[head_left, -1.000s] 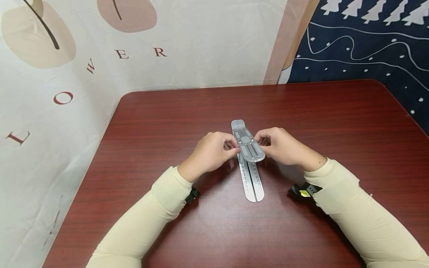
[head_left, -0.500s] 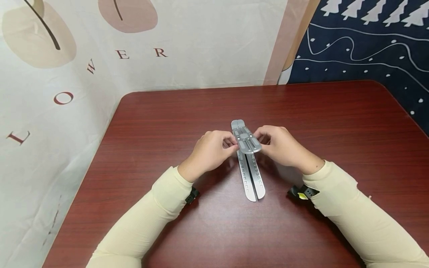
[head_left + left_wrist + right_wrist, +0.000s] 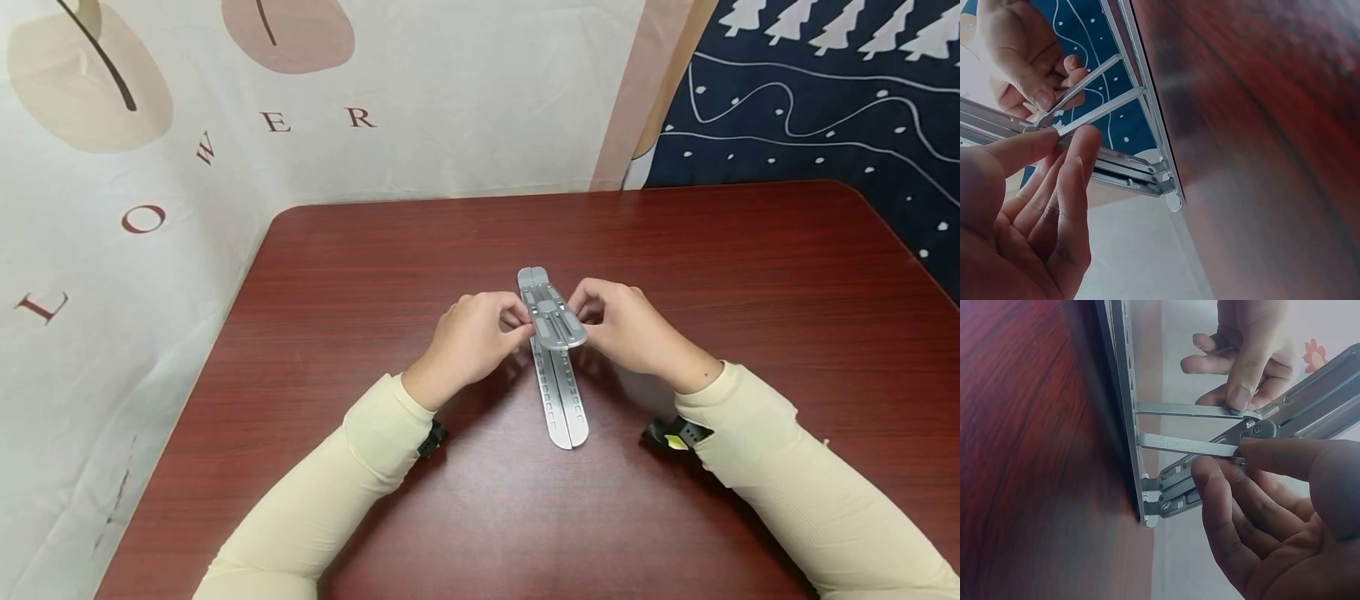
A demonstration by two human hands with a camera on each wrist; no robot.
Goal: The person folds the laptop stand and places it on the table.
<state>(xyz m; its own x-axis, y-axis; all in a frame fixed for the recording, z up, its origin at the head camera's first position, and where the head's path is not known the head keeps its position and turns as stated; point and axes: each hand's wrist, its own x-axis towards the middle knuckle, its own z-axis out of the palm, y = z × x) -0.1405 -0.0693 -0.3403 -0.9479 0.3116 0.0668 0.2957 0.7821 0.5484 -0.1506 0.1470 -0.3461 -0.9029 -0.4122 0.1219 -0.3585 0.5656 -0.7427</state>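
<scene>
A silver folding laptop stand [image 3: 555, 325] stands on the table in the head view. Its two base rails [image 3: 564, 408] lie flat side by side, and its upper section [image 3: 1316, 394] slopes up from the far-end hinge. Two thin support struts [image 3: 1188, 447] join the base to the upper section. My left hand [image 3: 476, 337] is at the stand's left side, thumb and fingers pinching the upper end of one strut [image 3: 1100, 112]. From the right side, my right hand [image 3: 626, 325] pinches the other strut in the same way. A round pivot [image 3: 1264, 429] sits between the hands.
The reddish-brown wooden table [image 3: 360, 275] extends around the stand. A pale printed cloth [image 3: 465, 100] hangs behind and to the left, and a dark blue cloth [image 3: 810, 108] hangs at the back right. Black bands [image 3: 678, 433] circle the wrists.
The upper section has tilted higher than a second ago, dipping slightly most recently. The base rails spread a little, then came back together. My right hand has shifted slightly up and left.
</scene>
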